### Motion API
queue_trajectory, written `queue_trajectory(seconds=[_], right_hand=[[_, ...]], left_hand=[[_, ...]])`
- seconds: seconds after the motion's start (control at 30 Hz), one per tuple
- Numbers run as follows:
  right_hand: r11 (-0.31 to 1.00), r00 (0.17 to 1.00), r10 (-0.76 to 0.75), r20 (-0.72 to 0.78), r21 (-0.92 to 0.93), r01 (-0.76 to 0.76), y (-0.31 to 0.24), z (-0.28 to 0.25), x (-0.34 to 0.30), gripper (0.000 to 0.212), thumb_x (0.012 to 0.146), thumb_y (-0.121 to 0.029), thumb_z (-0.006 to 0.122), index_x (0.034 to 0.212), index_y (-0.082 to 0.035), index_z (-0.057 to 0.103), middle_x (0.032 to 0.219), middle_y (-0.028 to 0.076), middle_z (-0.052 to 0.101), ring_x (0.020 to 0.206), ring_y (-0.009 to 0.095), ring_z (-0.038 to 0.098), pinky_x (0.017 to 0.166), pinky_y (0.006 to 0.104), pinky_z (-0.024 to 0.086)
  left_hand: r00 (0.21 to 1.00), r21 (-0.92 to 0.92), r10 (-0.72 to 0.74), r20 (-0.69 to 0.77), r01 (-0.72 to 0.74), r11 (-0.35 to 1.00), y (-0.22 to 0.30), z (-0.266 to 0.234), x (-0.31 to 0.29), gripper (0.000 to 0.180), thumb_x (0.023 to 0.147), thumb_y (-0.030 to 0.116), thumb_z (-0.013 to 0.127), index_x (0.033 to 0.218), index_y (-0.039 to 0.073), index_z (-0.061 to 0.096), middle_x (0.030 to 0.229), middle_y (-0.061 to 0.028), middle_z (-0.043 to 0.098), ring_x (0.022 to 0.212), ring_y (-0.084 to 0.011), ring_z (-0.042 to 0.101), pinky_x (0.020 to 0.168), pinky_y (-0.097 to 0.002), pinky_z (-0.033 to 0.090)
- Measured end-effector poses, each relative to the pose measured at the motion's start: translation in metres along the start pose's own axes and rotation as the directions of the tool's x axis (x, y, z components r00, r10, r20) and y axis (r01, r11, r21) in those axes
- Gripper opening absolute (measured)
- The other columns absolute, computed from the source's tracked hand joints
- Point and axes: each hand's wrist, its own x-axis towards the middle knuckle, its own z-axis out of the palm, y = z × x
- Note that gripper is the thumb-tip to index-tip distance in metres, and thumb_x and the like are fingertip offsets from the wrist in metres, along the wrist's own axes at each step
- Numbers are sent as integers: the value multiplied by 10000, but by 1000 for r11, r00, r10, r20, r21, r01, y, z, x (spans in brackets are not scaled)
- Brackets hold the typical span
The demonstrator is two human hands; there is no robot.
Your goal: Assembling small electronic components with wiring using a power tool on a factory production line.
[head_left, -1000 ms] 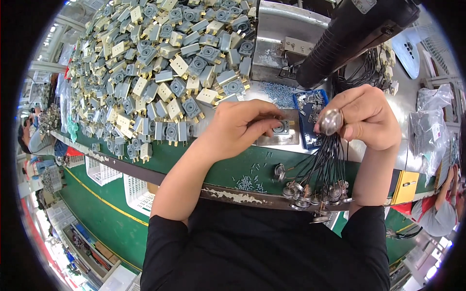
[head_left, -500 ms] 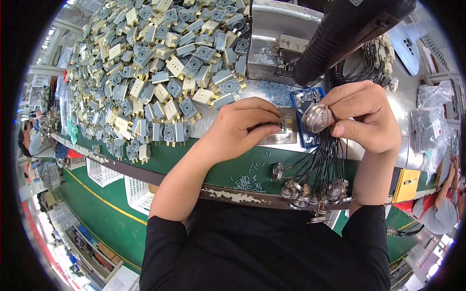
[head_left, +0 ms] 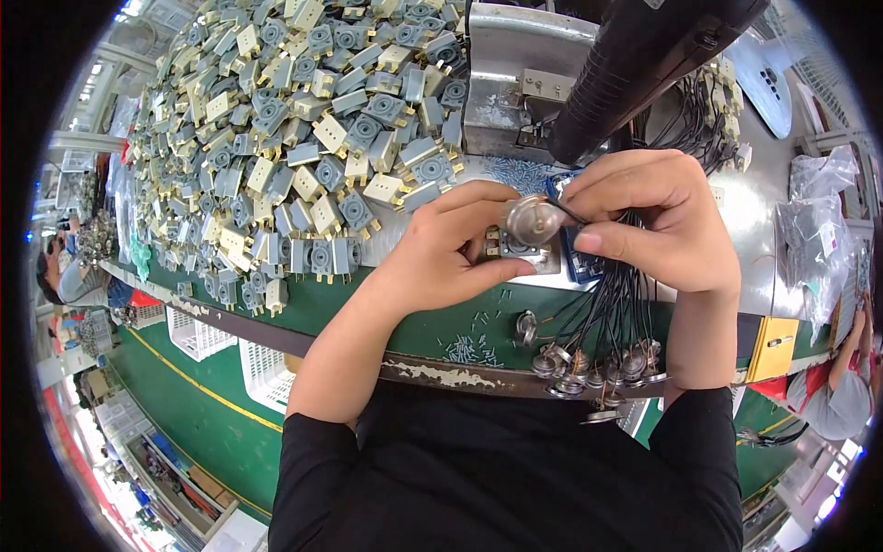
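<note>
My left hand (head_left: 464, 241) grips a small grey square housing (head_left: 521, 248) with brass tabs, low over a metal plate at the bench edge. Its thumb and fingers close round the sides. In my right hand (head_left: 648, 213), thumb and fingertips pinch a round silver metal disc (head_left: 533, 219) by its dark lead. The disc hangs right above the housing and hides part of it; whether the two touch I cannot tell. A bundle of black leads (head_left: 618, 299) runs down below my right hand to several more metal discs (head_left: 635, 363) at the front edge.
A large heap of grey and cream housings (head_left: 313, 138) fills the bench at left. Small screws lie behind my hands (head_left: 520, 172) and near the front edge (head_left: 467, 350). A blue tray (head_left: 582, 265) sits under my right hand. A black tube-like machine arm (head_left: 625, 83) slants overhead.
My right hand has moved left, bringing the metal disc from above the blue tray to over the housing. The grey housing now shows between my left thumb and fingers.
</note>
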Motion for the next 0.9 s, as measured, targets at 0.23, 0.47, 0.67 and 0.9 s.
queue_trajectory(seconds=[0.23, 0.47, 0.67, 0.9], right_hand=[[999, 999, -1, -45, -33, -1, 0, 7, 2, 175, 833, -32, 830, 984, 41, 780, 944, 137, 775, 841, 203, 736, 728, 314, 561], [994, 999, -50, -7, -100, 49, 1, 18, 3, 175, 828, -2, 796, 992, 57, 782, 991, 189, 771, 879, 282, 752, 777, 348, 587], [958, 994, -107, -13, -269, 100, -2, 23, 2, 161, 841, 7, 775, 1000, 34, 785, 980, 181, 764, 888, 316, 750, 784, 355, 597], [933, 986, -105, -131, -356, 53, -7, 24, 2, 133, 840, 25, 762, 972, 38, 777, 940, 163, 759, 855, 301, 741, 757, 358, 587]], left_hand=[[999, -32, -25, -20, 25, 999, -3, 0, -1, 521, 699, 190, 962, 1135, 4, 745, 1177, -117, 705, 588, -110, 556, 561, -271, 468], [876, 54, 336, -345, -339, 939, 0, -6, 5, 544, 762, 232, 926, 1188, -36, 721, 1184, -219, 722, 955, -259, 725, 755, -329, 571], [855, 190, 456, -247, -418, 888, 14, -13, 10, 458, 771, 139, 907, 1159, -26, 728, 1182, -196, 734, 1043, -310, 731, 884, -384, 600], [962, 165, 228, -151, -203, 965, 20, -15, 9, 390, 804, 135, 876, 1114, -33, 709, 1141, -192, 748, 1100, -336, 738, 979, -410, 568]])
